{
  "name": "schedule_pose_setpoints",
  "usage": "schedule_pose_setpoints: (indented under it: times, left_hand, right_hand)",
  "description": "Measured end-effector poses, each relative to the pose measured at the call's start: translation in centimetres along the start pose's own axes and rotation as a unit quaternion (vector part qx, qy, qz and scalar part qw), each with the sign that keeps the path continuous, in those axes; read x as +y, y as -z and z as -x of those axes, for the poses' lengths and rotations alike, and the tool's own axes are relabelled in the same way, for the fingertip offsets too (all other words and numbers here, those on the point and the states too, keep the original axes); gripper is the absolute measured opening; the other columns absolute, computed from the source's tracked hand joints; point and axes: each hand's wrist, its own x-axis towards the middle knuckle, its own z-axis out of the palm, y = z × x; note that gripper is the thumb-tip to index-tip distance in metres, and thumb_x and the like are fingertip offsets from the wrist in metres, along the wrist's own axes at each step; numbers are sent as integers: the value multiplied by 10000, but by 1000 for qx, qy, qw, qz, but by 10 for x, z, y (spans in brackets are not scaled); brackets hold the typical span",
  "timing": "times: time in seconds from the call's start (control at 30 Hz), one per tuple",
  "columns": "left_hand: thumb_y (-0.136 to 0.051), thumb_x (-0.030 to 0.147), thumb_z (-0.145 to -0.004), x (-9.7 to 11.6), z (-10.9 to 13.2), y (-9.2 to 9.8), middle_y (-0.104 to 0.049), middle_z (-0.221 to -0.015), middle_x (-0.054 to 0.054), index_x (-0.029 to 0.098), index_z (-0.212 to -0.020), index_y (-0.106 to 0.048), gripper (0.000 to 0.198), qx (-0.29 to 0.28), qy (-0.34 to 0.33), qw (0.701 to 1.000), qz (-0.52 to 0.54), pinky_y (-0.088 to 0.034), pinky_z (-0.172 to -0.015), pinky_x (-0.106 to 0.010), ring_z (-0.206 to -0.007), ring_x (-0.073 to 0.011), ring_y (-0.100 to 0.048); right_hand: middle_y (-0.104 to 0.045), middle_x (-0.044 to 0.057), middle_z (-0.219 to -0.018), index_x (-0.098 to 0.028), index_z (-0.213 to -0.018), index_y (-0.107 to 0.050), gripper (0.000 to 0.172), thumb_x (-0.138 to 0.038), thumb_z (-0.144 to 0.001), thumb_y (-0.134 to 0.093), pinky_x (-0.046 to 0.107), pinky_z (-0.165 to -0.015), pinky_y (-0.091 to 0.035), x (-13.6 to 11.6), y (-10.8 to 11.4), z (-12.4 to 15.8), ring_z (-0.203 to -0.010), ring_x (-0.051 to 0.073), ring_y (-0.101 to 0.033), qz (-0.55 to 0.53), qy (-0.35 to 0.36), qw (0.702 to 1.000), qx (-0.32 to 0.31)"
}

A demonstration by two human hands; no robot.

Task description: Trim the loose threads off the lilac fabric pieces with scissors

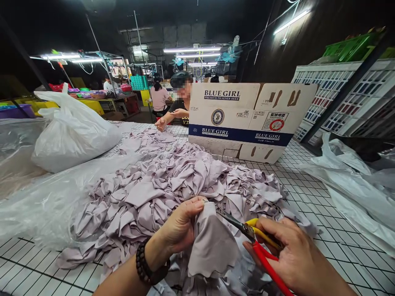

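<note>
My left hand [180,226], with a dark beaded bracelet on its wrist, pinches the top edge of a pale mauve cloth piece [212,244]. The cloth hangs down with a wavy lower edge. In my right hand [286,246] is a pair of scissors [239,224] with red and yellow handles. Their blades point left and their tips reach the upper edge of the cloth. Whether the tips touch it I cannot tell. Beneath and beyond both hands spreads a large heap of similar cloth pieces [151,189].
Behind the heap stands a beer carton [237,119] on the grid-patterned table [336,230]. White plastic bags [75,131] lie at left, more plastic [348,181] at right. Across the table a co-worker's hand [160,124] is at the heap's far edge. White crates [339,94] are stacked at right.
</note>
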Motion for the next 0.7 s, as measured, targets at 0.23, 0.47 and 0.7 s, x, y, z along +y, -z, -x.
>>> schedule_pose_setpoints:
  times: [0.23,0.47,0.7]
  left_hand:
    - [-891,229,-514,1,2,-1,-583,-616,16,101,-681,-625,339,3,-2,1000,-6,-443,-581,-186,-562,-84,-527]
    - [-894,229,-503,1,1,1,-579,-623,17,98,-696,-639,345,10,-4,1000,-17,-434,-581,-176,-568,-79,-520]
    - [-894,230,-504,2,2,-1,-559,-593,28,98,-673,-631,339,12,-6,1000,-12,-436,-568,-176,-540,-71,-508]
  right_hand:
    - [-555,-69,-476,-251,-594,-502,201,-318,-735,-628,260,-503,-397,-15,0,-5,-472,139,-504,5,11,1000,-4]
    - [-596,-44,-517,-253,-593,-535,162,-309,-726,-608,242,-480,-417,-14,-6,-5,-509,154,-541,7,-15,1000,1]
    - [-591,-35,-504,-268,-615,-572,125,-330,-714,-614,261,-493,-418,-21,-8,-6,-487,162,-525,24,-6,998,61]
